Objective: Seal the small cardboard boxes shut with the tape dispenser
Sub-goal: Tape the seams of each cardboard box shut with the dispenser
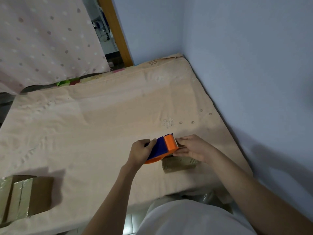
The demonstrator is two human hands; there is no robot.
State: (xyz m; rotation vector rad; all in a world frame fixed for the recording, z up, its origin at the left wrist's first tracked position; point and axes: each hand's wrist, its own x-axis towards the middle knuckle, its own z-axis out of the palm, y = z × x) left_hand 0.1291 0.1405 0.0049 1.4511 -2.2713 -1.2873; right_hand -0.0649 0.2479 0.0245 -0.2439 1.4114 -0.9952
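A blue and orange tape dispenser (163,146) hangs just above the bed, its orange cutter end pointing right. My left hand (140,152) grips its blue body from the left. At the cutter end, the thumb and fingers of my right hand (194,148) pinch something, probably the tape end, which is too small to make out. A small cardboard box (179,164) lies on the sheet right below my right hand, partly hidden by it and by the dispenser.
The peach bedsheet (101,126) covers the mattress. Taped cardboard boxes (25,197) lie at the bed's lower left edge. A blue wall (254,65) runs along the right side. More cardboard (220,195) shows off the near edge.
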